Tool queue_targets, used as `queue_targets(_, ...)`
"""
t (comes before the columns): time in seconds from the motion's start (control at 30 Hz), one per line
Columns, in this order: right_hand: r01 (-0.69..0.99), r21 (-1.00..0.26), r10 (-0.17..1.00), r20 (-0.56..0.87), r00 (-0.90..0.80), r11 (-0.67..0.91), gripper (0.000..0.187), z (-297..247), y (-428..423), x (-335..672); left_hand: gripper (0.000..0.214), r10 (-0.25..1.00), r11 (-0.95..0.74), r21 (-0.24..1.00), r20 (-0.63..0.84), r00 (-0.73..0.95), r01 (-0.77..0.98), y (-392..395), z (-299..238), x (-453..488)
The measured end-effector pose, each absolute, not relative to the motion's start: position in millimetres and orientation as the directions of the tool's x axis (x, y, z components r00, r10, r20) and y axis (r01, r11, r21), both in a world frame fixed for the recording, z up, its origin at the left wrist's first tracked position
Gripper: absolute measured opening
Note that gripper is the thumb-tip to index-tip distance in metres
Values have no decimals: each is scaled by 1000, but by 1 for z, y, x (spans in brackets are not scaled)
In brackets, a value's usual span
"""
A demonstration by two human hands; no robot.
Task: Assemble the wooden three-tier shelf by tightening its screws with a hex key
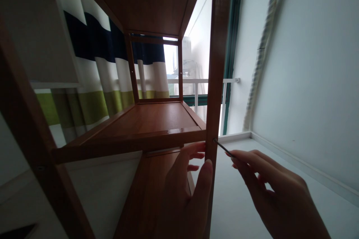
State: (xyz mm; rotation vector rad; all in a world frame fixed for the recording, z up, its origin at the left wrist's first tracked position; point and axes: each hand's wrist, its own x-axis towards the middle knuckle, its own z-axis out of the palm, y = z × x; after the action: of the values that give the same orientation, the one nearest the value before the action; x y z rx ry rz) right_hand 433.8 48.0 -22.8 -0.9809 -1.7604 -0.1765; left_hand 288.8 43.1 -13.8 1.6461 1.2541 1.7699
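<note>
A brown wooden shelf rack stands before me, with its right front post (220,44) running up past both hands. My left hand (187,190) is closed loosely around this post just below the shelf rail (157,138), with the thumb on the near face and the fingertips at the left edge. In a pinch of thumb and forefinger, my right hand (269,186) holds a thin dark hex key (223,147). The key's far tip meets a small round fastener hole (215,140) in the post, level with the rail. The key's other end is hidden in my fingers.
A wooden shelf board (157,115) spans the rack, with another board (146,0) overhead. The left front post (47,171) leans across the lower left. Striped curtains (98,74), a white railing (196,81) and a window lie behind. A white wall (314,63) rises at right.
</note>
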Motion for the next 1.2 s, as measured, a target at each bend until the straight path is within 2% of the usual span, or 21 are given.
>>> queue_targets(0.17, 648, -366, 544, 834, -90, 669, 13, -24, 46, 430, 21, 780, -558, 794, 601, -174, 242, 41, -14, 290)
queue_targets(0.33, 608, -395, 560, 822, -100, 688, 14, -24, 45, 424, 25, 802, -508, 822, 561, -206, 258, 41, -17, 288)
queue_targets(0.53, 545, -546, 681, 729, -64, 636, 7, -22, 41, 412, 29, 813, -490, 832, 544, -206, 261, 40, -19, 287)
queue_targets(0.67, 531, -572, 705, 706, -70, 625, 13, -25, 42, 406, 30, 817, -499, 830, 547, -184, 249, 42, -18, 286)
queue_targets(0.83, 546, -542, 687, 721, -87, 638, 10, -30, 45, 401, 34, 828, -506, 840, 537, -163, 196, 44, -23, 285)
queue_targets(1.0, 475, -514, 624, 776, -98, 714, 5, -31, 49, 395, 39, 824, -508, 854, 521, -222, 117, 44, -24, 285)
queue_targets(1.2, 414, -531, 598, 801, -42, 740, 5, -29, 50, 390, 31, 823, -475, 863, 505, -259, 172, 43, -16, 282)
